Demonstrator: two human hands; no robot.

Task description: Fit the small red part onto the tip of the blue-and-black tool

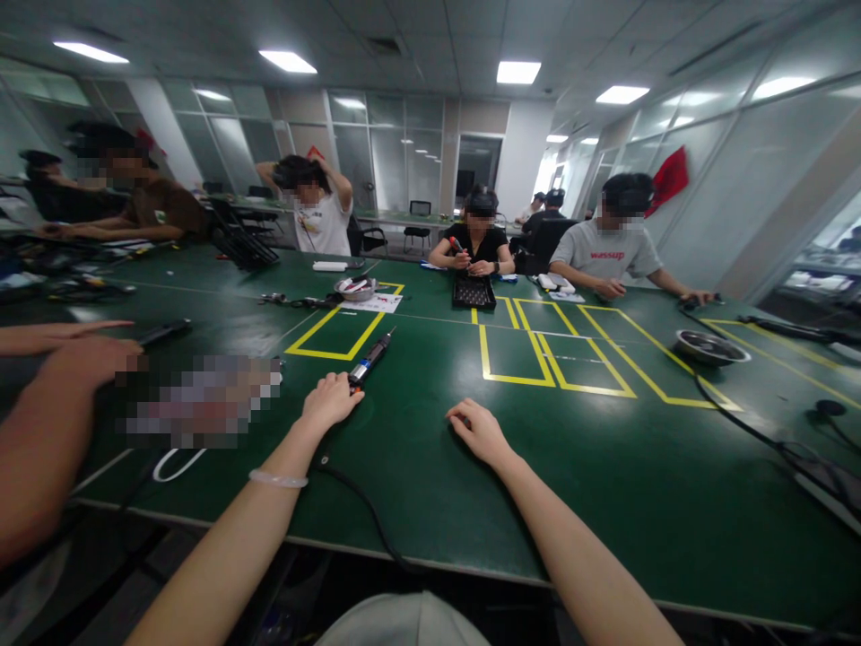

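My left hand (pixel 331 400), with a pale bracelet (pixel 278 480) at its wrist, lies over the rear end of an electric screwdriver (pixel 369 361). Its fingers are closed round that end, and the screwdriver's bit points away to the upper right. An orange part shows beside my thumb. Farther right, my right hand (pixel 480 432) rests on the green tabletop (pixel 410 475), holding nothing, its fingers loosely bent and a little apart. A dark cable (pixel 360 498) runs from near my left wrist over the table's front edge.
Yellow tape rectangles (pixel 517 380) mark the table. A metal bowl (pixel 713 348) and black cables lie on the right; another bowl (pixel 356 287) with items stands beyond the screwdriver. A neighbour's arm (pixel 47 431) reaches in from the left. Across, a person works over a black tray (pixel 474 293).
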